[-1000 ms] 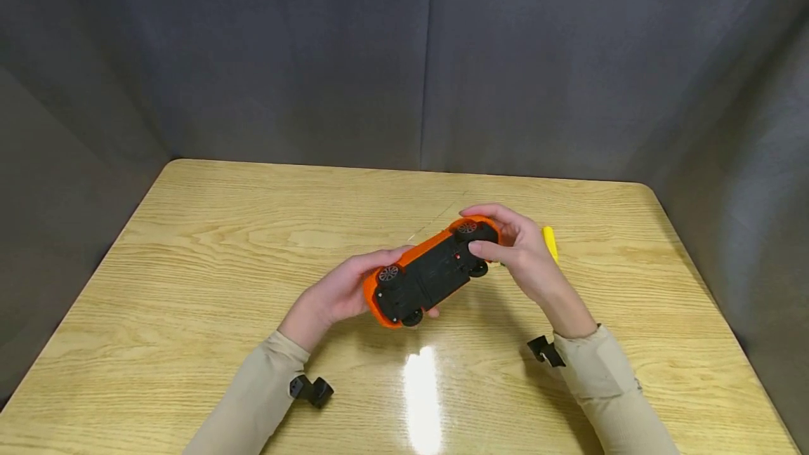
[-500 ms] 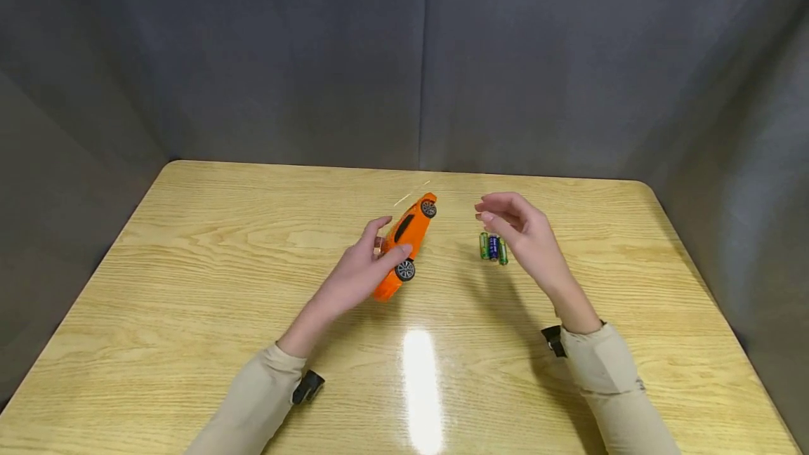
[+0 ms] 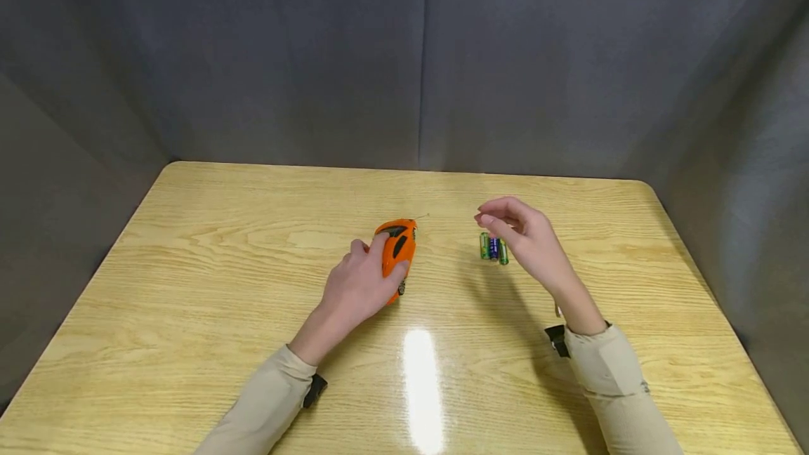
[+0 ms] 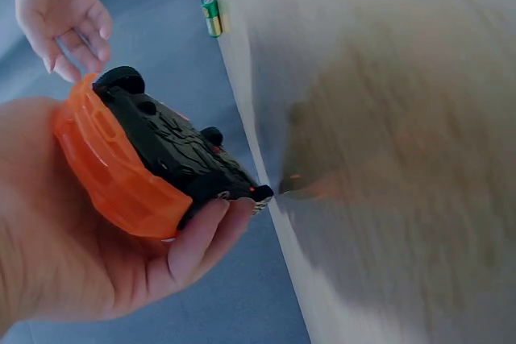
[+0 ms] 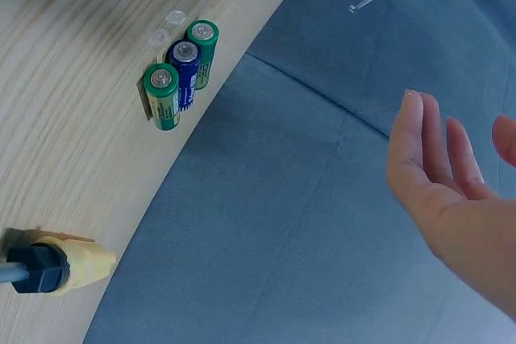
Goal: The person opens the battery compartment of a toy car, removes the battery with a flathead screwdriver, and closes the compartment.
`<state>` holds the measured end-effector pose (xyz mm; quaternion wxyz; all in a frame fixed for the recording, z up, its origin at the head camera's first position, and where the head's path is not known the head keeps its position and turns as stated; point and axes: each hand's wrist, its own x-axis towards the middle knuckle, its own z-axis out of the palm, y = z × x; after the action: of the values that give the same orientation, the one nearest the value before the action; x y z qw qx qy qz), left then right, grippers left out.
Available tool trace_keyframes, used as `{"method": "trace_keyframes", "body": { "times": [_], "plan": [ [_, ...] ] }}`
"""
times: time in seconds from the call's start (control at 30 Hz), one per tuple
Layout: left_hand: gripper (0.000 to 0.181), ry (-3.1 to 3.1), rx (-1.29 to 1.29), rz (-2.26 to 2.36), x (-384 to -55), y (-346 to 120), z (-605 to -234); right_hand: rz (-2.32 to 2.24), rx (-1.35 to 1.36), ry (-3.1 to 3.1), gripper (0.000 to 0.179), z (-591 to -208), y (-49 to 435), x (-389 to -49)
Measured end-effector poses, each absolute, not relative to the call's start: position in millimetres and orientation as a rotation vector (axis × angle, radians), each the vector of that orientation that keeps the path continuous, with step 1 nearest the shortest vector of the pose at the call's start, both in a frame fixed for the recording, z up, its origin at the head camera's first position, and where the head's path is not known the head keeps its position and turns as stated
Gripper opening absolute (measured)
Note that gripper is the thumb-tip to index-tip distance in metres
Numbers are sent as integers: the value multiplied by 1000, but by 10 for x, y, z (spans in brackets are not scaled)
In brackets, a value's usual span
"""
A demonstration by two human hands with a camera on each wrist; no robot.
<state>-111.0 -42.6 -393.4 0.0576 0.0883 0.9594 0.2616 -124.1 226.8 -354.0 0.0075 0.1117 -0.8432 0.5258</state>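
Note:
My left hand (image 3: pixel 355 288) grips an orange toy car (image 3: pixel 402 253) from above, left of the table's middle. Its roof and dark windows face up in the head view. In the left wrist view, the car's black underside (image 4: pixel 165 138) and wheels show, tilted above the tabletop, with fingertips at its lower edge. A thin antenna sticks out from the car's far end. My right hand (image 3: pixel 534 241) hovers with loosely bent fingers and holds nothing. Just below its fingertips in the head view, three batteries (image 3: pixel 494 248) lie side by side, a blue one (image 5: pixel 185 74) between two green ones.
A screwdriver with a yellow handle (image 5: pixel 89 263) and black collar lies on the wooden table (image 3: pixel 221 265), seen in the right wrist view; in the head view my right hand hides it. Dark grey curtains (image 3: pixel 303 62) enclose the table's back and sides.
The right hand has let go of the car, drawing slightly back. The left hand has turned the car from underside-up to roof-up and lowered it toward the table. The batteries have come into view.

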Motion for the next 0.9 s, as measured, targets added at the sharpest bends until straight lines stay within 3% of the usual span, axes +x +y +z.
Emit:
{"method": "trace_keyframes", "body": {
  "times": [0.63,0.9],
  "plan": [
    [74,2954,435,472,-1130,-238,-4038,1534,316,-2749,35,-3515,2299,-1228],
    [82,2888,401,573,-1183,-271,-4024,1300,229,-2814,51,-3513,2386,-1229]
  ]
}}
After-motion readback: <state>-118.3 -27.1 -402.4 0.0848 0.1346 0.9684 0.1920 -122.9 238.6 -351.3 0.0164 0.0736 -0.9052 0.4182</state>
